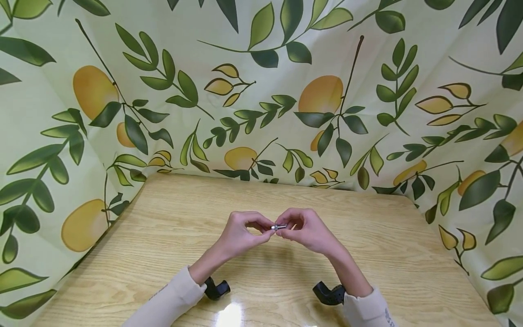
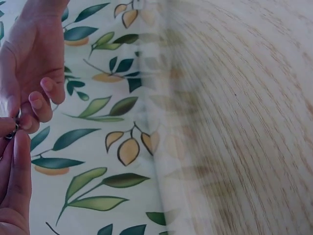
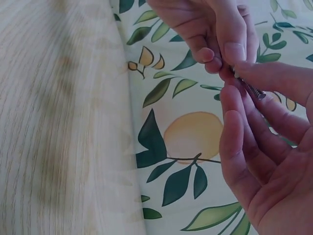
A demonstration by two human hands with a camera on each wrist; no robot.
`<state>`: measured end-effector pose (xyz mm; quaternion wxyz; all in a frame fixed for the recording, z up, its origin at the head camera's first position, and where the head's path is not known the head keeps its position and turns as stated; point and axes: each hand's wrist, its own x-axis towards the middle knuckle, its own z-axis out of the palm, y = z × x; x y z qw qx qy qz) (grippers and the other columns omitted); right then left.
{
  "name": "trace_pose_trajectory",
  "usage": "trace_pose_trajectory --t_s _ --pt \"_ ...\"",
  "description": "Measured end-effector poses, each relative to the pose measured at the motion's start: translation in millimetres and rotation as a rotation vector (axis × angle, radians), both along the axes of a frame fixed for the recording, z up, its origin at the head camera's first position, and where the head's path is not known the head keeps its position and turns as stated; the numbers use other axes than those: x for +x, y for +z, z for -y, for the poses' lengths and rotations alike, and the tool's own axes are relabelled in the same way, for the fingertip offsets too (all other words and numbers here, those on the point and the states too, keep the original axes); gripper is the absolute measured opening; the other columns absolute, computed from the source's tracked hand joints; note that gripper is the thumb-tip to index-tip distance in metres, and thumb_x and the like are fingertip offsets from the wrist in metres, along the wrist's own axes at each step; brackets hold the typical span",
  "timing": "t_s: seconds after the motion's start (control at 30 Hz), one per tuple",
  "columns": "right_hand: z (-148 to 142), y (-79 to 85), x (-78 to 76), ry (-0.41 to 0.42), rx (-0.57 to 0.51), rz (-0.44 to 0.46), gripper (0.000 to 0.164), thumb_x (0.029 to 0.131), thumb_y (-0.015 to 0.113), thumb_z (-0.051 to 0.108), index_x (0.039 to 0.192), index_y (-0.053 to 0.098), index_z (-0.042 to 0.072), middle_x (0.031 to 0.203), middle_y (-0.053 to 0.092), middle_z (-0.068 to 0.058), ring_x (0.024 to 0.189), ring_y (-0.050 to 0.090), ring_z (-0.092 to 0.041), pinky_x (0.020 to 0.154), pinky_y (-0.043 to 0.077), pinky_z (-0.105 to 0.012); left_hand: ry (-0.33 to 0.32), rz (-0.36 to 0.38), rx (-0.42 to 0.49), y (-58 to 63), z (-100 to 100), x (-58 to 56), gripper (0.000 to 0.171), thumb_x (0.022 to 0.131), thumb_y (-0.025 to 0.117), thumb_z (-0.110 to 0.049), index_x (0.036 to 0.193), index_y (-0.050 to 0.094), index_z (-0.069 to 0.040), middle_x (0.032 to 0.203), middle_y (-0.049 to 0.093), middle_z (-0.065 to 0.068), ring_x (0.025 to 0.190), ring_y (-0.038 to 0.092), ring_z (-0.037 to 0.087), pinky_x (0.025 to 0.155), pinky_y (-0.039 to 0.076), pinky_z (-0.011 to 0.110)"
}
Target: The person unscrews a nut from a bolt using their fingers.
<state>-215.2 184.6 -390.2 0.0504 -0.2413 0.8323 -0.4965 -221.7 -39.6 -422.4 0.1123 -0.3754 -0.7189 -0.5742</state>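
A small silver bolt (image 1: 280, 226) is held between both hands above the table, with its wider end to the left and its thin shaft to the right. The left hand (image 1: 244, 232) pinches the wider end between thumb and fingertips. From the other side the right hand (image 1: 307, 230) pinches the bolt near its middle, its fingertips right beside the left ones. Seen from the right wrist, the threaded shaft (image 3: 254, 90) pokes out along the right fingers, while the fingertips hide the other end. Only a dark metal sliver of the bolt (image 2: 16, 126) shows in the left wrist view.
Beneath the hands lies a light wood-grain table (image 1: 184, 204). A cloth (image 1: 261, 91) printed with leaves and fruit rises around its back and sides. Black wrist devices (image 1: 217, 289) sit by both beige sleeves (image 1: 171, 295). A bright reflection shows near the front.
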Motion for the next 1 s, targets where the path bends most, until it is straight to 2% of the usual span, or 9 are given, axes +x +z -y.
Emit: trace_pose_trajectory --t_s 0.1,0.17,0.33,0.43,0.7,0.83,1.0 --pt "-0.7 0.0 -0.2 -0.003 -0.01 -0.016 0.017 0.088 0.08 0.01 0.104 0.075 0.006 0.097 0.075 -0.01 0.076 0.066 -0.011 0.06 0.054 -0.022 -0.004 0.024 0.021 0.6 0.7 -0.3 0.012 0.083 0.08 0.003 0.093 0.08 -0.005 0.086 0.08 0.009 0.074 0.073 0.009 0.07 0.067 0.03" --pt "-1.5 0.0 -0.6 -0.011 -0.007 -0.011 0.018 0.09 0.079 0.013 0.106 0.076 0.006 0.098 0.076 -0.01 0.076 0.067 -0.012 0.06 0.056 -0.024 -0.008 0.014 0.03 1.0 1.1 -0.8 0.013 0.083 0.08 0.004 0.092 0.08 -0.006 0.087 0.08 0.008 0.074 0.073 0.009 0.071 0.067 0.029" --pt "-2.6 1.3 -1.4 0.014 0.013 0.049 0.021 0.101 0.066 0.022 0.103 0.076 0.003 0.092 0.074 -0.018 0.073 0.069 -0.019 0.062 0.06 -0.029 -0.019 -0.028 0.044 1.6 1.2 -2.5 0.013 0.083 0.08 0.005 0.09 0.08 -0.005 0.086 0.08 0.009 0.074 0.074 0.011 0.072 0.067 0.029" --pt "-1.5 1.9 -1.5 0.042 0.022 0.07 0.026 0.104 0.062 0.022 0.1 0.075 0.001 0.09 0.073 -0.021 0.072 0.069 -0.02 0.063 0.061 -0.029 -0.021 -0.047 0.042 0.8 1.5 -2.9 0.012 0.083 0.079 0.006 0.09 0.08 -0.004 0.086 0.079 0.01 0.074 0.075 0.012 0.072 0.067 0.029" --pt "0.0 3.3 1.6 -0.001 -0.033 0.05 0.014 0.093 0.074 0.013 0.103 0.075 0.003 0.086 0.073 -0.012 0.07 0.066 -0.015 0.061 0.059 -0.028 -0.025 -0.071 0.033 2.3 2.2 -2.2 0.015 0.082 0.079 0.006 0.091 0.08 -0.006 0.087 0.079 0.009 0.076 0.074 0.011 0.072 0.067 0.028" --pt "1.1 3.7 2.1 -0.012 -0.06 0.04 0.021 0.089 0.078 0.01 0.107 0.072 0.001 0.09 0.072 -0.01 0.074 0.066 -0.015 0.061 0.058 -0.025 -0.023 -0.072 0.029 3.5 2.3 -1.9 0.015 0.082 0.08 0.006 0.091 0.08 -0.006 0.087 0.079 0.009 0.076 0.074 0.009 0.071 0.067 0.028" --pt "1.3 3.1 1.6 0.016 -0.039 0.071 0.019 0.097 0.071 0.018 0.107 0.073 0.001 0.091 0.073 -0.017 0.073 0.068 -0.02 0.062 0.06 -0.028 -0.024 -0.105 0.032 2.2 1.7 -2.2 0.014 0.082 0.079 0.007 0.091 0.079 -0.005 0.087 0.079 0.009 0.075 0.074 0.011 0.071 0.067 0.027"
